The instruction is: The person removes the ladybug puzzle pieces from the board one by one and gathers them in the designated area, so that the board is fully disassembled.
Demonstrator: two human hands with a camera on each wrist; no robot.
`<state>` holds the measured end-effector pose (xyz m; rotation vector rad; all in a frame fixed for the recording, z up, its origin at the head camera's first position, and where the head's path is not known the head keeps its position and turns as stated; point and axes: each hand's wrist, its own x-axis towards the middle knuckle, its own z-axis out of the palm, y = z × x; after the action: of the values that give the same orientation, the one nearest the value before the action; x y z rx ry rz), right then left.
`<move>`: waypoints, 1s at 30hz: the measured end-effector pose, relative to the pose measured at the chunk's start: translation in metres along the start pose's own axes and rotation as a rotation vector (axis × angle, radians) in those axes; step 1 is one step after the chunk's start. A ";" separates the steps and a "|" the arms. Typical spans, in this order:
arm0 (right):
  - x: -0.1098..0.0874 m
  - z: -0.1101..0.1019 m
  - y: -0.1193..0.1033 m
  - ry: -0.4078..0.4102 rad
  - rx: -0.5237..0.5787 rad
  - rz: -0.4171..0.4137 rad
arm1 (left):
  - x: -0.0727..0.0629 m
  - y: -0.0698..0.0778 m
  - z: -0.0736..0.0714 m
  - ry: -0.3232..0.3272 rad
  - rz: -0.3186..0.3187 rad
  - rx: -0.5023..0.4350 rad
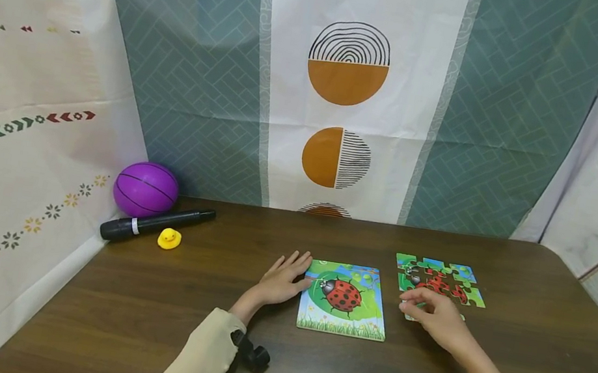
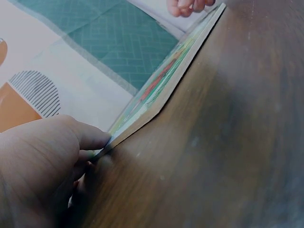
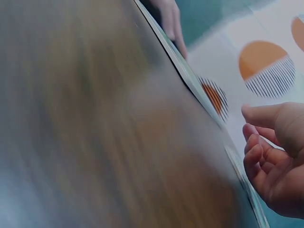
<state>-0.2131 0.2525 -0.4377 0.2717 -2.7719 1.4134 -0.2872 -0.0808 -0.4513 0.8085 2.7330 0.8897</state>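
A square ladybug picture board lies flat on the table between the two hands. My left hand rests at its left edge, fingers extended, with the thumb touching the edge in the left wrist view. To the right, ladybug jigsaw pieces lie joined in a partly assembled picture. My right hand hovers over their near side, fingers loosely curled. In the right wrist view, a gap separates thumb and fingers, and nothing shows between them. A loose piece lies partly hidden under this hand.
At the table's back left, a purple ball stands beside a black flashlight-like cylinder and a small yellow rubber duck. Patterned cloth hangs behind the brown wooden table.
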 end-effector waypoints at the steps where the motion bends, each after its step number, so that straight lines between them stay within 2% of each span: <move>1: 0.000 0.005 -0.003 -0.024 0.013 -0.013 | 0.000 0.000 0.000 0.002 0.002 -0.002; 7: 0.001 0.024 -0.014 -0.169 0.040 -0.118 | -0.001 0.002 -0.001 -0.004 -0.008 -0.006; 11: 0.001 0.029 -0.015 -0.215 0.021 -0.149 | -0.001 0.003 -0.001 0.001 -0.013 -0.013; 21: 0.001 0.030 -0.014 -0.240 -0.005 -0.164 | -0.001 0.002 -0.001 0.003 -0.015 -0.007; 30: 0.000 0.033 -0.016 -0.216 -0.013 -0.151 | -0.002 0.002 0.000 0.006 -0.015 -0.011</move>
<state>-0.2087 0.2163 -0.4443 0.6551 -2.8509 1.4059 -0.2845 -0.0802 -0.4502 0.7839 2.7333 0.9056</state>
